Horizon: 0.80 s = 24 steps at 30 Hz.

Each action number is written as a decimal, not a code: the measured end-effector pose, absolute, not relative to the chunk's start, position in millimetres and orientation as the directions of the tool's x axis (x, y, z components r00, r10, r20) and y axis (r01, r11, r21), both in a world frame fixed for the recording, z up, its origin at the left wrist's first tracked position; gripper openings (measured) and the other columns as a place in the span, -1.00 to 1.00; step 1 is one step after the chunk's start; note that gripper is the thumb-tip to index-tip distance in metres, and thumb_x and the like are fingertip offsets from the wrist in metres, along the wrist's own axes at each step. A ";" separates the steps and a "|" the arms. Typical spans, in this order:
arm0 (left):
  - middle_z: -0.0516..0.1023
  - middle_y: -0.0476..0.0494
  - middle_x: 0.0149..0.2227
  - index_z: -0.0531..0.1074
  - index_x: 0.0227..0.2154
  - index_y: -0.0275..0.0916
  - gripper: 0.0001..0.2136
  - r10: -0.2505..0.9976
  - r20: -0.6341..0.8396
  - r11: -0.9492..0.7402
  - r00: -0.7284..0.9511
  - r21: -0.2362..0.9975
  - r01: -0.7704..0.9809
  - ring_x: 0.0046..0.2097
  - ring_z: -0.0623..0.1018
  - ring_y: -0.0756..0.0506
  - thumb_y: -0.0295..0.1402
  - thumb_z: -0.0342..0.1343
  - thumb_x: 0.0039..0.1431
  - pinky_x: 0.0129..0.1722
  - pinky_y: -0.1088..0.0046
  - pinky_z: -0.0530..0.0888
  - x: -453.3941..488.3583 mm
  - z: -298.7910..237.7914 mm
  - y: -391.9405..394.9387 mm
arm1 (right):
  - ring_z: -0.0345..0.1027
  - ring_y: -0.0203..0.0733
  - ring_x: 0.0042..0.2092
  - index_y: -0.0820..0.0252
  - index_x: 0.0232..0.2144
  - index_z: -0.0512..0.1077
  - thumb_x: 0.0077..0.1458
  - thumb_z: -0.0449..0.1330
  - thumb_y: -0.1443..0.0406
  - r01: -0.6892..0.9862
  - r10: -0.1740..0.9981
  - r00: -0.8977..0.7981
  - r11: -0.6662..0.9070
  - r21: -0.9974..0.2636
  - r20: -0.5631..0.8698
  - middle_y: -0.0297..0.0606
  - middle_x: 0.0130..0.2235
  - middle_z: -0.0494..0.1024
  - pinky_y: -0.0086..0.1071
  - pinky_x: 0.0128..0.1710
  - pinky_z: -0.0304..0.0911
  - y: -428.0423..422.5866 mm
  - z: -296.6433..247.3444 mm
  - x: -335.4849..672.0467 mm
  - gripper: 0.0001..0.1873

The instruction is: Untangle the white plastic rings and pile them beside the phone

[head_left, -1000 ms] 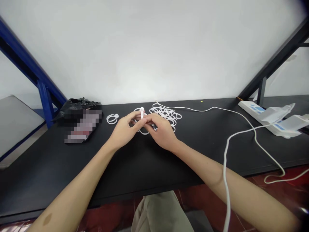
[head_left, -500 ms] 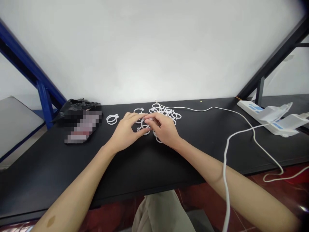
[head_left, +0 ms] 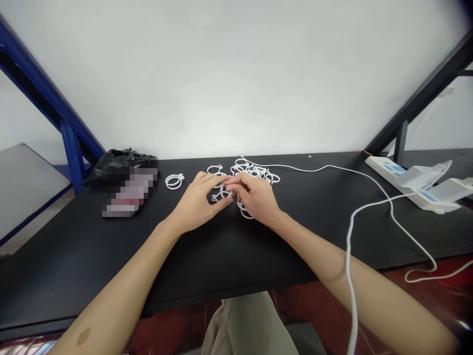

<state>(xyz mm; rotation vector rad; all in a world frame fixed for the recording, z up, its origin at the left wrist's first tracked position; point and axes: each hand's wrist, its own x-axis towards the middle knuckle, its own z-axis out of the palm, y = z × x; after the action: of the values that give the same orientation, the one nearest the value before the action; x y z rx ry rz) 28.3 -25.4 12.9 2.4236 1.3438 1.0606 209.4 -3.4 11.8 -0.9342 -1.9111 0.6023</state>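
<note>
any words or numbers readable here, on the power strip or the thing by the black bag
Power strip: blue marks on the white casing, too small to read.
Blurred packet: pixelated, unreadable.
Black plastic bag: no text visible.
No other readable text.

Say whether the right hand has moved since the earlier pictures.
Yes: the right hand has shifted to the right, farther from the lone white plastic ring.
</note>
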 end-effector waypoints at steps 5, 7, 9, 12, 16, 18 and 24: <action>0.54 -0.06 -0.04 0.42 0.04 -0.08 -0.66 0.787 0.521 -0.588 0.332 0.466 0.662 -0.02 0.41 -0.16 -0.22 0.15 0.19 0.00 0.23 0.41 30.3 14.2 -27.1 | 0.36 -0.36 -0.49 0.10 -0.34 0.50 0.22 0.14 0.22 0.365 0.812 -0.291 0.583 -0.726 0.505 -0.43 -0.46 0.56 -0.44 -0.37 0.27 -4.8 13.4 209.0 -0.84; 0.54 -0.07 -0.05 0.41 0.05 -0.08 -0.65 0.784 0.529 -0.582 0.325 0.446 0.680 -0.03 0.40 -0.15 -0.23 0.14 0.20 -0.01 0.24 0.41 30.4 14.9 -26.4 | 0.40 -0.33 -0.44 0.09 -0.18 0.47 0.20 0.17 0.15 0.370 0.827 -0.271 0.562 -0.739 0.493 -0.39 -0.38 0.58 -0.41 -0.35 0.29 -4.4 12.5 209.0 -0.80; 0.53 -0.09 -0.05 0.40 0.07 -0.10 -0.64 0.780 0.565 -0.547 0.268 0.409 0.730 -0.03 0.39 -0.17 -0.23 0.12 0.21 0.01 0.22 0.40 27.6 15.1 -23.1 | 0.43 -0.28 -0.36 0.10 -0.02 0.40 0.18 0.18 0.09 0.394 0.834 -0.254 0.551 -0.736 0.489 -0.33 -0.29 0.58 -0.37 -0.32 0.31 -3.2 11.0 209.5 -0.64; 0.51 -0.20 -0.04 0.40 0.10 -0.17 -0.60 0.772 0.633 -0.360 0.056 0.362 0.860 0.01 0.36 -0.25 -0.19 0.06 0.23 0.05 0.13 0.36 14.4 12.7 -13.4 | 0.41 -0.20 -0.21 0.13 -0.06 0.40 0.20 0.17 0.11 0.472 0.803 -0.285 0.593 -0.653 0.523 -0.25 -0.23 0.55 -0.30 -0.20 0.32 -1.2 8.3 210.7 -0.68; 0.44 -0.44 0.03 0.38 0.12 -0.27 -0.54 0.808 0.556 0.008 -0.195 0.321 0.947 0.09 0.30 -0.47 -0.19 0.00 0.21 0.02 -0.11 0.30 -13.7 2.6 0.2 | 0.30 -0.10 -0.10 0.15 -0.20 0.47 0.18 0.20 0.15 0.557 0.709 -0.472 0.701 -0.446 0.524 -0.21 -0.22 0.52 -0.18 -0.01 0.24 -0.7 3.9 212.3 -0.78; 0.41 -0.51 0.04 0.38 0.11 -0.31 -0.53 0.842 0.478 0.114 -0.248 0.291 0.950 0.12 0.27 -0.54 -0.20 -0.01 0.19 0.00 -0.18 0.27 -24.2 -3.2 3.7 | 0.24 -0.06 -0.09 0.16 -0.23 0.49 0.14 0.25 0.13 0.581 0.681 -0.556 0.728 -0.364 0.476 -0.19 -0.21 0.51 -0.14 0.00 0.23 -0.6 1.1 212.8 -0.76; 0.36 -0.46 0.12 0.33 0.14 -0.27 -0.51 0.857 0.439 0.149 -0.271 0.292 0.945 0.15 0.23 -0.54 -0.20 -0.01 0.17 0.03 -0.20 0.24 -18.3 -3.5 1.0 | 0.19 -0.06 -0.12 0.17 -0.36 0.51 0.17 0.22 0.29 0.598 0.674 -0.619 0.737 -0.314 0.403 -0.20 -0.27 0.49 -0.15 -0.02 0.21 0.7 -3.5 213.6 -0.90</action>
<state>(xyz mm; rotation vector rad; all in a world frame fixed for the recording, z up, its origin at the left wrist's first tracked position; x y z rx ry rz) -18.3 1.0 -3.5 1.9858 2.5025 0.8665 213.6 0.7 -3.5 -0.9636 -2.4357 0.2023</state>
